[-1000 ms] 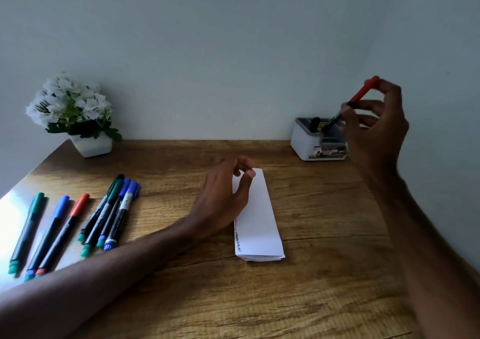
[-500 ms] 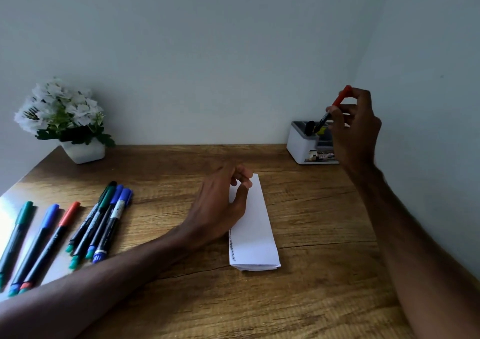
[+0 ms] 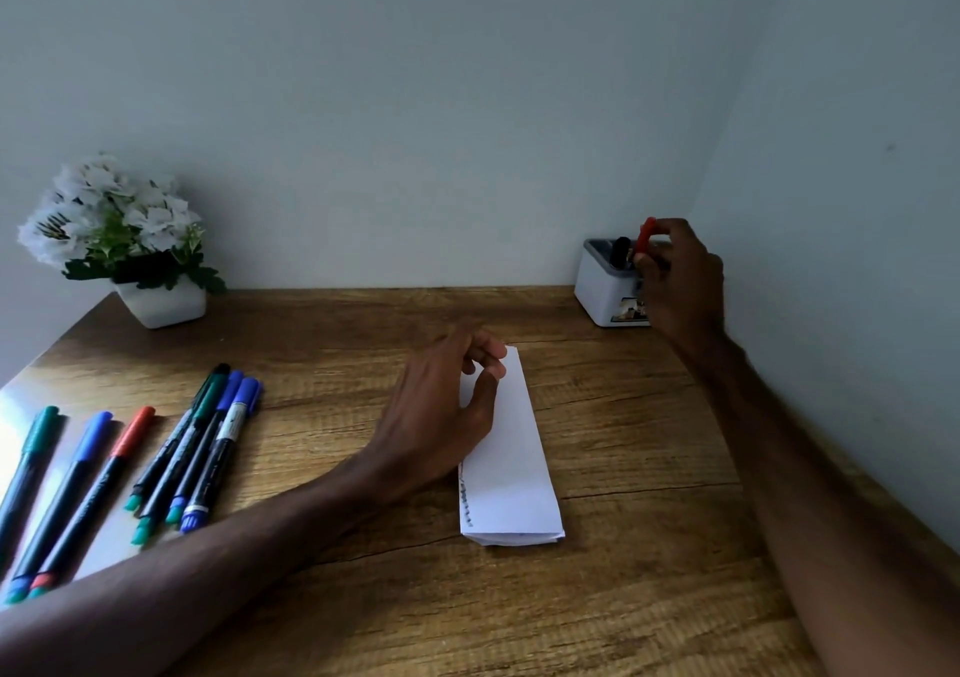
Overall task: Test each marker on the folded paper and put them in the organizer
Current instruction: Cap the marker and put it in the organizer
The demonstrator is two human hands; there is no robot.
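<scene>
My right hand [image 3: 680, 281] pinches a red-capped marker [image 3: 645, 235], nearly upright, its lower end down inside the white organizer [image 3: 602, 287] at the back right corner. A black marker [image 3: 620, 251] stands in the organizer beside it. My left hand [image 3: 441, 416] rests on the left edge of the folded white paper [image 3: 514, 463] in the middle of the desk, fingers loosely curled over its far end. Test scribbles run along the paper's near left edge. Several capped markers [image 3: 197, 448] lie in a bunch at the left, with three more markers [image 3: 78, 489] further left.
A white pot of white flowers [image 3: 130, 240] stands at the back left. Walls close in behind the wooden desk [image 3: 649, 520] and along its right side, right next to the organizer.
My right hand has carried the red-capped marker down and tipped it upright, so its lower end has gone into the organizer. My left hand has stayed on the paper.
</scene>
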